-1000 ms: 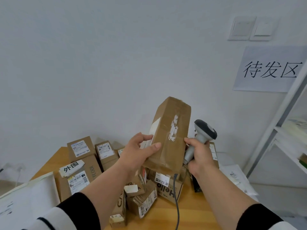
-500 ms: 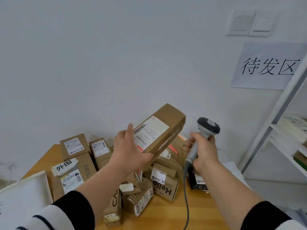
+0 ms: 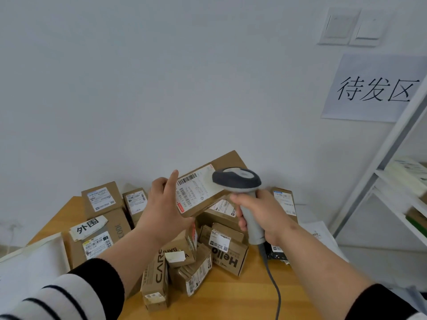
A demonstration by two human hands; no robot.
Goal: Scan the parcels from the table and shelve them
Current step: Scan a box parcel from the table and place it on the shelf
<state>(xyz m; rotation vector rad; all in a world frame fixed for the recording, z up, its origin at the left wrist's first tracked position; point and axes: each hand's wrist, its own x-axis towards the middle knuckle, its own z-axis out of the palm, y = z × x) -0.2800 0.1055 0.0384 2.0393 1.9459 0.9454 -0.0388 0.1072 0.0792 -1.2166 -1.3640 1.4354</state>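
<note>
Head view: one parcel (image 3: 205, 190) is held up over the table (image 3: 233, 296) so its label can be read.

It is gripped by the left hand (image 3: 165, 211), label side up. One scanner (image 3: 240, 183) is gripped by the right hand (image 3: 261, 215) and aimed at it. About ten more parcels (image 3: 161, 250) are piled mid-table (some are hidden). One shelf (image 3: 392, 195) waits past the right edge.

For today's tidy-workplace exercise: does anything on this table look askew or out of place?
Yes. The brown cardboard parcels on the wooden table lie heaped, tilted at mixed angles, and a white handwritten paper label curls loose on one box.
</note>
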